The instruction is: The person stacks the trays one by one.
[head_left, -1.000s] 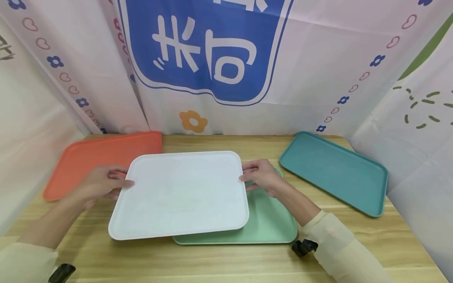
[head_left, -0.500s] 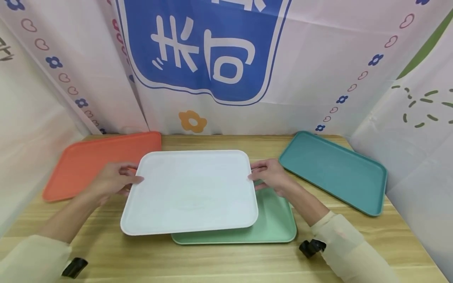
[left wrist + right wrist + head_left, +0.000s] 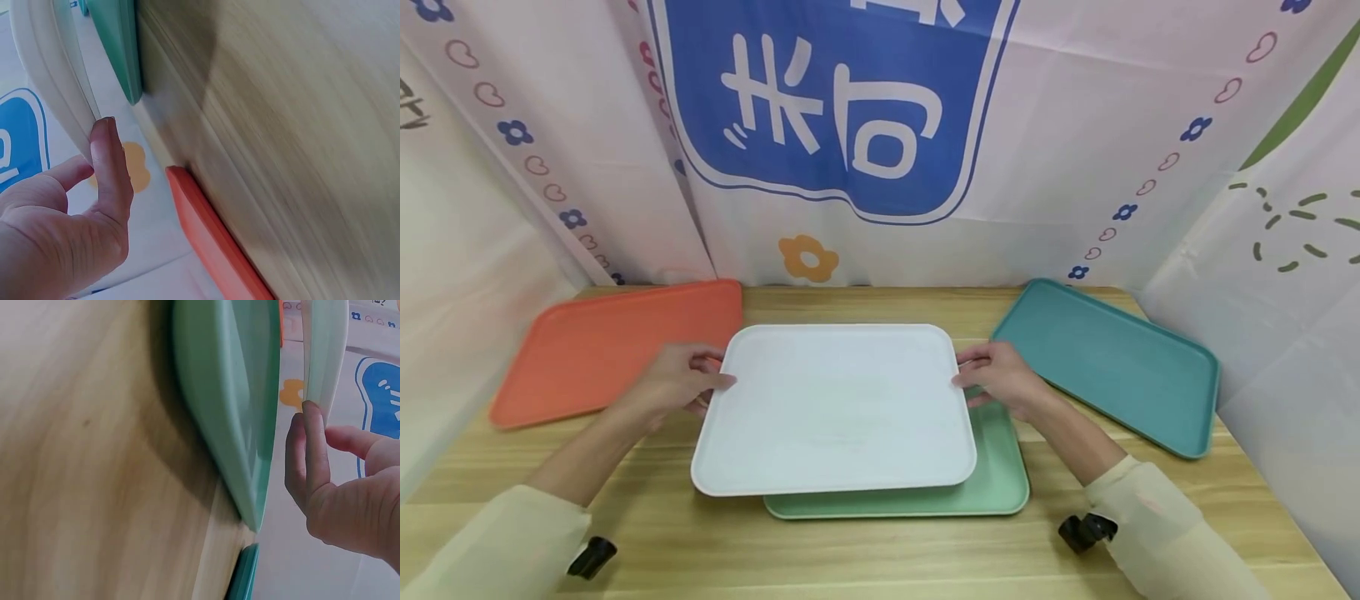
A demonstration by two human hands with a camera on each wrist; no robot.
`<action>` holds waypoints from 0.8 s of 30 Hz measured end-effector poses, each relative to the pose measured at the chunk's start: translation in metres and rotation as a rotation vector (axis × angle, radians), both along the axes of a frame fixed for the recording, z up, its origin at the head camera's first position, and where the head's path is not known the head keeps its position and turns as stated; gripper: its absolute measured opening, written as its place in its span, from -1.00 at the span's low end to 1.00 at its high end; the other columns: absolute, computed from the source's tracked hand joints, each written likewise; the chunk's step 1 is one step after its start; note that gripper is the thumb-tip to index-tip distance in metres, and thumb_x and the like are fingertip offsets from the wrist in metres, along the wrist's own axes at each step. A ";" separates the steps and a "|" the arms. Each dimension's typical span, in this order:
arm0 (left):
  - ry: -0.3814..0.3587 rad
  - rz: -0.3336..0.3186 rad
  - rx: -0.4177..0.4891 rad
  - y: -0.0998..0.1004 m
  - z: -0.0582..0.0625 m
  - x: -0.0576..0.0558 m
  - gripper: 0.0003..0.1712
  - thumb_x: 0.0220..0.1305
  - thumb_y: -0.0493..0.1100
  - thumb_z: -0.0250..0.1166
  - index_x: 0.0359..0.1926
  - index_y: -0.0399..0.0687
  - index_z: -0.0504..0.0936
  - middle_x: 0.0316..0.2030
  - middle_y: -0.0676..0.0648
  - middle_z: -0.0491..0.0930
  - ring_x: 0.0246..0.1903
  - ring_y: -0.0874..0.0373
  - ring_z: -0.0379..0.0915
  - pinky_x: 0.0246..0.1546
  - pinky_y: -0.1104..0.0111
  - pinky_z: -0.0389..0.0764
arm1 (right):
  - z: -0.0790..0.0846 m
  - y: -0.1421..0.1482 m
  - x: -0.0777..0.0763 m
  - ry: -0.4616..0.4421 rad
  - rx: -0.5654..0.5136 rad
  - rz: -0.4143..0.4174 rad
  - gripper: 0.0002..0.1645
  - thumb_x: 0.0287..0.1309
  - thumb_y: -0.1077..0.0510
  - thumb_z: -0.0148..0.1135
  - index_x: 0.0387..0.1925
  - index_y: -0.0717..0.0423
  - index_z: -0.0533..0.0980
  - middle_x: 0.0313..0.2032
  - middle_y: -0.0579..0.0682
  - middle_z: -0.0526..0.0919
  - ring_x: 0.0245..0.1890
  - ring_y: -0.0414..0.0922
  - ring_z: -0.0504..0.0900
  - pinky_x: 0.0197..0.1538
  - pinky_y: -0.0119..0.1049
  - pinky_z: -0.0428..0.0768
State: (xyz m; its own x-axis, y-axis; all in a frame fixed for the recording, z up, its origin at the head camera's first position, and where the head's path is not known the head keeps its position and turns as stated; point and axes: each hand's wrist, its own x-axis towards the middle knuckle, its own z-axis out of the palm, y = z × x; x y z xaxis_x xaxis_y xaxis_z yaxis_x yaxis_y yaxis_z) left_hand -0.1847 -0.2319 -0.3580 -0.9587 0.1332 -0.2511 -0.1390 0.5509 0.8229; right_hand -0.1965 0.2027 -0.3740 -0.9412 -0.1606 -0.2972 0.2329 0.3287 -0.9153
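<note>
A white rectangular tray (image 3: 838, 408) is held level between both hands, raised above the table as the wrist views show. My left hand (image 3: 681, 379) pinches its left edge, thumb on top and fingers beneath. On the opposite edge my right hand (image 3: 1003, 379) grips in the same way. Below the white tray lies a light green tray (image 3: 1000, 467), partly hidden by it; its right side and front edge show. In the right wrist view a gap separates the white tray (image 3: 322, 356) from the green tray (image 3: 212, 412).
An orange-red tray (image 3: 602, 350) lies at the back left of the wooden table (image 3: 820, 554). At the back right a teal tray (image 3: 1112, 367) sits at an angle. Printed cloth (image 3: 1060, 125) hangs behind and at both sides.
Both hands have carried the white tray rightward, farther over the green tray, and its front edge looks more level. The orange-red, teal and green trays have stayed put.
</note>
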 end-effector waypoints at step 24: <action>-0.044 -0.048 0.089 0.044 -0.015 -0.007 -0.41 0.39 -0.39 0.31 0.35 -0.57 0.35 -0.28 -0.20 0.58 -0.41 0.09 0.63 -0.44 0.20 0.78 | -0.008 0.042 0.006 -0.020 0.067 0.009 -0.45 0.28 0.41 0.28 0.24 0.55 0.37 -0.16 0.15 0.62 -0.31 -0.16 0.66 -0.32 -0.27 0.76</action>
